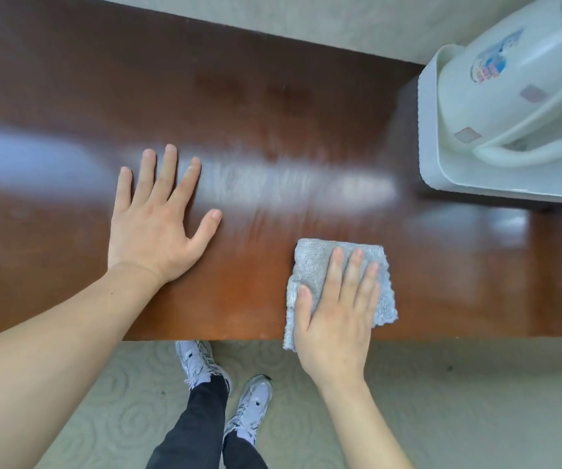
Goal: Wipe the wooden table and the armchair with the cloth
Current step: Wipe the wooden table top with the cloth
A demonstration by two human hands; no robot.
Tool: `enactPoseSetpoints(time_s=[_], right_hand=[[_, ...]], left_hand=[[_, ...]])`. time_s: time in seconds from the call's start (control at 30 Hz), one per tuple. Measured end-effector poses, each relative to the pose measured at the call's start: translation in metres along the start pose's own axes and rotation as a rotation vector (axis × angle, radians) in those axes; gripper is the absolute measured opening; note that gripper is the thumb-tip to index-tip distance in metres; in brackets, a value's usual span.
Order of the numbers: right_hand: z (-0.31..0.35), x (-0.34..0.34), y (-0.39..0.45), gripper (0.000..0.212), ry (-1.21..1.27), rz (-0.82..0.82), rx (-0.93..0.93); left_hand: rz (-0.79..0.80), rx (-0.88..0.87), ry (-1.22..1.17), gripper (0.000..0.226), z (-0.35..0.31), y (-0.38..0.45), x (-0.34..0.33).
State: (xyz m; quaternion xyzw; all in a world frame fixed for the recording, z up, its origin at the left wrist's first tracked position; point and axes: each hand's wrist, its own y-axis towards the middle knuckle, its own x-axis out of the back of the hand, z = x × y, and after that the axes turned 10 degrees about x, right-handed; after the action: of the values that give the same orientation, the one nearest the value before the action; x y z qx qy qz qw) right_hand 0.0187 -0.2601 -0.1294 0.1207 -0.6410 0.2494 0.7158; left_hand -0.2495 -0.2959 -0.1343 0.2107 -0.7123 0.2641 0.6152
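The grey cloth (320, 265) was pressed flat onto the wooden bench (272, 113) by the right hand (337, 316), fingers straight; the left hand (157, 225) was laid beside it, fingers spread.

1 head view, steeply downward, close over wooden table (272, 113) near edge.

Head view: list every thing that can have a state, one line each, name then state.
wooden table: glossy, bare across the middle.
cloth: folded, flat at the table's near edge, one corner overhanging.
right hand: fingers straight, pressing the cloth.
left hand: flat, fingers spread, resting on the table.
kettle: standing in the tray.
tray: on the table's far right end.
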Motion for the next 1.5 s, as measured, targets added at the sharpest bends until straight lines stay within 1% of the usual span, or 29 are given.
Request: enactPoseSetpoints(time_s=[0.07,0.17,0.27,0.33,0.43,0.53,0.63,0.73,0.77,0.83,0.9,1.0,1.13,1.23,1.27,1.33,1.4,1.5], right_hand=[[-0.009,0.002,0.007,0.071,-0.018,0.019,0.025],[-0.029,0.013,0.057,0.072,-0.027,-0.008,0.054],[-0.048,0.026,0.132,0.068,-0.034,-0.059,0.013],[-0.054,0.035,0.179,0.067,-0.037,-0.057,-0.023],[-0.051,0.038,0.211,0.065,-0.023,-0.053,-0.071],[-0.029,0.030,0.179,0.066,-0.017,-0.081,-0.082],[0.016,0.011,0.097,0.068,0.016,-0.081,0.007],[0.055,-0.006,0.016,0.070,0.056,-0.040,0.063],[0.063,-0.011,0.004,0.070,0.056,-0.024,0.055],[0.070,-0.013,0.007,0.071,0.034,-0.003,0.020],[0.072,-0.009,0.038,0.072,0.021,-0.006,0.033],[0.073,0.000,0.115,0.070,0.031,-0.051,0.067],[0.080,0.014,0.219,0.070,0.054,-0.074,0.009],[0.083,0.017,0.254,0.070,0.045,-0.059,-0.018],[0.083,0.016,0.251,0.069,0.036,-0.066,-0.006],[0.082,0.012,0.219,0.069,0.033,-0.090,0.057],[0.081,0.006,0.160,0.069,0.056,-0.090,0.123],[0.078,-0.005,0.050,0.071,0.064,-0.029,0.212]], left_hand=[[-0.005,-0.015,-0.010,0.078,0.001,0.001,-0.002],[-0.021,-0.007,-0.009,0.077,0.002,0.000,-0.003],[-0.002,-0.005,-0.006,0.077,0.000,0.001,0.000],[0.004,-0.006,-0.003,0.078,-0.001,0.001,0.000],[0.001,-0.002,-0.004,0.078,0.000,0.001,-0.001],[-0.003,-0.008,-0.005,0.077,0.000,0.000,-0.001],[0.003,-0.010,-0.015,0.077,0.001,0.000,0.000],[0.004,-0.010,-0.012,0.077,0.002,0.000,-0.001],[0.004,-0.006,-0.006,0.076,0.002,0.000,-0.001],[0.010,-0.007,0.002,0.076,0.001,0.001,-0.001],[0.015,-0.009,0.004,0.076,0.002,0.001,-0.001],[0.012,-0.006,0.022,0.075,0.002,0.001,-0.002],[0.017,0.006,0.022,0.074,0.001,0.001,-0.001],[0.006,0.008,0.011,0.073,0.001,0.001,-0.003],[0.002,0.006,0.010,0.073,0.001,0.001,-0.004],[0.006,0.005,0.012,0.072,0.001,0.001,-0.004],[0.005,0.005,0.020,0.071,0.001,0.001,-0.004],[-0.005,0.019,0.019,0.069,0.001,0.001,-0.004]])
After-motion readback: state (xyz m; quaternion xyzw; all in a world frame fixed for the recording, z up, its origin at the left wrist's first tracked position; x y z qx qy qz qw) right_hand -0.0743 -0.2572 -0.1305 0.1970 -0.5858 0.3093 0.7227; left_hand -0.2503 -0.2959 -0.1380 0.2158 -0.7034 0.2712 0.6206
